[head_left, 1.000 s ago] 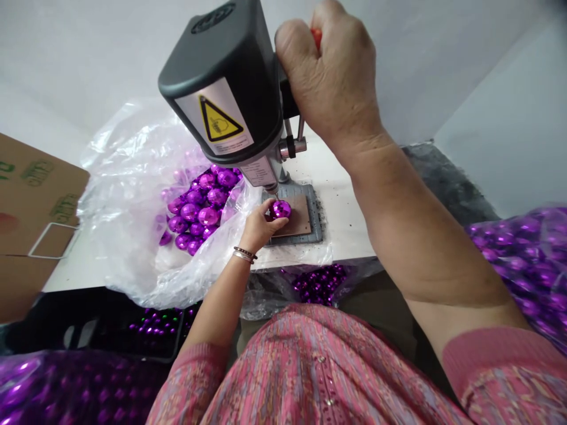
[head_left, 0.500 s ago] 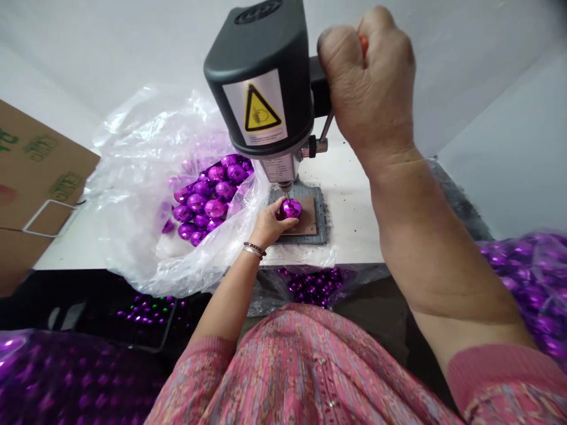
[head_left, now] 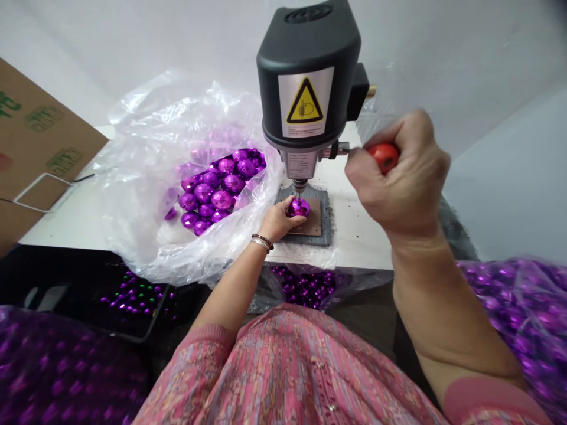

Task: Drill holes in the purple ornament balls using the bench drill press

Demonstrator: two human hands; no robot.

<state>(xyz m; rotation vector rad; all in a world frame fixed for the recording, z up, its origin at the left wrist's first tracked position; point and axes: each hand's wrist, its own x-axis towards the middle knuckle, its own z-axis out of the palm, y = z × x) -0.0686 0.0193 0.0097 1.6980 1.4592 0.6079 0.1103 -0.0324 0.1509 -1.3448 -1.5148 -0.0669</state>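
With thumb and fingers around a shiny purple ball (head_left: pixel 300 207), my left hand (head_left: pixel 278 221) keeps it on the brown board (head_left: pixel 310 225) of the drill press. The drill bit of the black drill press (head_left: pixel 309 59) points straight down at the ball's top; whether it has entered the ball I cannot tell. My right hand (head_left: pixel 401 177) is wrapped round the lever's red knob (head_left: pixel 384 157), to the right of the drill head. Left of the press, a clear plastic bag (head_left: pixel 146 195) lies open with many faceted purple balls (head_left: pixel 221 199) in it.
The press's grey base (head_left: pixel 325 219) stands on a white table (head_left: pixel 361 236) sprinkled with dark shavings. A cardboard box (head_left: pixel 39 141) is at the far left. Bags of purple balls (head_left: pixel 509 295) stand low at the right and lower left. More purple balls (head_left: pixel 305 286) show below the table edge.
My right hand has come down with the lever, and the red knob now shows more. The left hand still holds the ball under the bit. The view has shifted slightly.
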